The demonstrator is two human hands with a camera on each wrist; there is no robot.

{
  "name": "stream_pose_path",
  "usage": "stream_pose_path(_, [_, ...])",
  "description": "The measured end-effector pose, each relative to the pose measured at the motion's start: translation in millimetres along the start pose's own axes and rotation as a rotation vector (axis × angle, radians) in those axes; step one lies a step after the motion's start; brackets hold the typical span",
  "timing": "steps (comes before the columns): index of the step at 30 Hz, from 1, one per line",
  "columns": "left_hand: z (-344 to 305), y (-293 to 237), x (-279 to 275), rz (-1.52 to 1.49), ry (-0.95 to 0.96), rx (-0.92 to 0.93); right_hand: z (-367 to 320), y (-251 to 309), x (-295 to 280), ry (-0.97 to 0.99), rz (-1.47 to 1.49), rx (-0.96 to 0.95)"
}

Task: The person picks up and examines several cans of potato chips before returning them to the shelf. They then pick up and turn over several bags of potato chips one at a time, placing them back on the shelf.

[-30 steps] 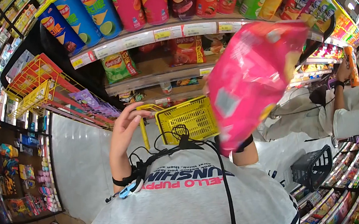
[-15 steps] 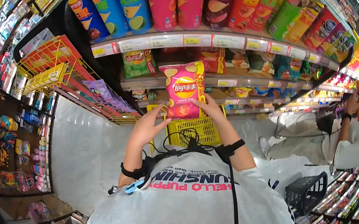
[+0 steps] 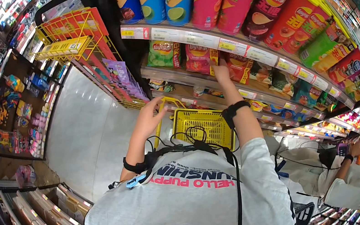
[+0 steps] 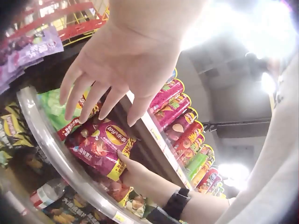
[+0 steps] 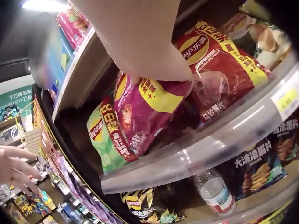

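A pink bag of Lay's potato chips (image 3: 199, 60) stands on the shelf below the chip canisters. My right hand (image 3: 223, 74) pinches its right edge, with the thumb on the front in the left wrist view and the other fingers hidden. A green chip bag (image 5: 105, 140) is to its left and a red chip bag (image 5: 210, 70) to its right. My left hand (image 3: 149, 113) holds nothing; its fingers spread loosely by the yellow basket's handle. The yellow shopping basket (image 3: 227, 133) is in front of my body, below the shelves.
Tall chip canisters (image 3: 206, 5) line the shelf above. A yellow wire rack (image 3: 67, 46) with purple packets (image 3: 125, 79) juts out at the left. At the right, another person (image 3: 354, 185) is in the aisle, close to a dark basket (image 3: 304, 215).
The pink chip bag went from close before my head, to between both hands, to the shelf. My left hand has let go of it and my right arm reaches forward with it.
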State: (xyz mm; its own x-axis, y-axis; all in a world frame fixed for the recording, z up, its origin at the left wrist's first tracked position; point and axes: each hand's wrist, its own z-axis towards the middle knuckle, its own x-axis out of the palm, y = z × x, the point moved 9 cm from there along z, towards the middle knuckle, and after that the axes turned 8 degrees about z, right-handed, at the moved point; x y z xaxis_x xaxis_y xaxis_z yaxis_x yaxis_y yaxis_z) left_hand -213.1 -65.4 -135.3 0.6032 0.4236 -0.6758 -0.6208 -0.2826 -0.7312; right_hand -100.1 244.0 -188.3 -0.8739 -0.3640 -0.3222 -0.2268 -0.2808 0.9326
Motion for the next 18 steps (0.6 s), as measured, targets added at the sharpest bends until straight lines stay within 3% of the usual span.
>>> stream_pose_path(1, [0, 6, -4, -0.044, -0.052, -0.012, -4, 5, 1, 0.055, -0.113, 0.146])
stream_pose_path(4, [1, 15, -15, -0.161, -0.148, -0.043, 2, 13, 2, -0.051, 0.015, -0.104])
stream_pose_path(5, [3, 17, -16, -0.194, -0.157, -0.058, 0, -5, -1, -0.089, -0.061, 0.057])
stream_pose_path(9, [22, 36, -5, -0.273, -0.080, -0.062, -21, 8, -8, -0.150, 0.053, -0.206])
stream_pose_path(12, [59, 71, 9, -0.188, -0.059, -0.054, -50, 6, -11, -0.031, 0.078, -0.265])
stream_pose_path(15, [117, 115, 19, -0.099, -0.124, -0.007, -86, -29, -11, 0.175, 0.110, -0.066])
stream_pose_path(16, [132, 103, 7, -0.099, -0.176, 0.065, -102, -33, -11, 0.264, 0.137, 0.039])
stream_pose_path(18, [156, 87, -13, -0.088, -0.353, -0.004, -126, -45, -27, 0.236, 0.121, 0.042])
